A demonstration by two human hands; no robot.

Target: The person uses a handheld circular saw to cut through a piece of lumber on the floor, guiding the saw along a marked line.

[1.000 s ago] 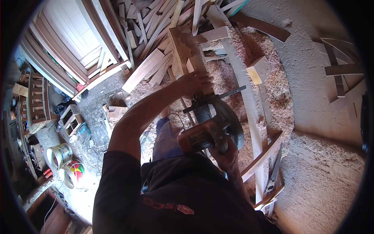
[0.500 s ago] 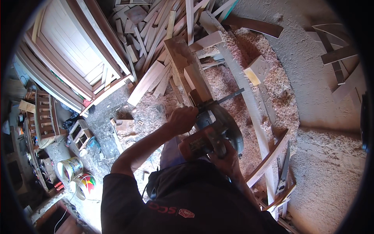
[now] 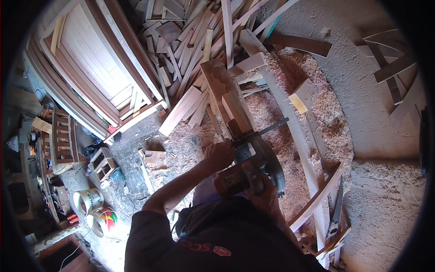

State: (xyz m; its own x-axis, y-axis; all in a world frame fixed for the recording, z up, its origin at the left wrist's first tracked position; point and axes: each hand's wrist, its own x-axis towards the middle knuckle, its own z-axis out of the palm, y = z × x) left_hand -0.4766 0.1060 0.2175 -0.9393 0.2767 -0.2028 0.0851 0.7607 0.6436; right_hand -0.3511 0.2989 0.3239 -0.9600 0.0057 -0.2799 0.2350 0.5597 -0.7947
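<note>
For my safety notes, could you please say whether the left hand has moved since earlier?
Yes: relative to the wooden block, the left hand moved leftward and back toward the person.

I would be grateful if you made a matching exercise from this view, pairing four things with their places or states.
1. Right hand
2. Wood offcuts
3. Handsaw
4. Two buckets

A. heaped near the picture's top
B. in the lower left
C. gripping the power tool
D. in the lower right

Pairs: 1-C, 2-A, 3-D, 4-B.
</note>
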